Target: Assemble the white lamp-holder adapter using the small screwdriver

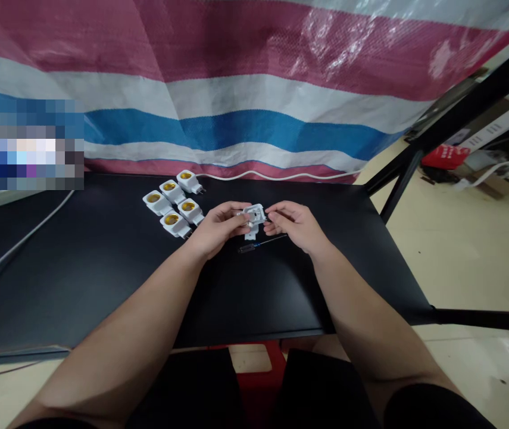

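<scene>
My left hand [225, 226] grips an opened white plastic housing [255, 213] by its left side, with its hollow inside turned up. At the housing's right edge my right hand [292, 221] is closed in a pinch; a small dark bit shows at its fingertips, too small to name. Below the housing is another white plastic piece [250, 234], partly covered. A screwdriver [249, 246] with a dark clear handle lies on the table just under the hands, its shaft pointing right. Left of my left hand sit several white plug-in lamp sockets [172, 220] with brass-coloured insides and plug pins.
The black table [254, 298] ends at a right edge beside a black metal frame [401, 161]. A striped plastic sheet [245, 89] hangs behind it. White cables [276, 176] run along the back and down the left side. A blurred-out patch covers the far left.
</scene>
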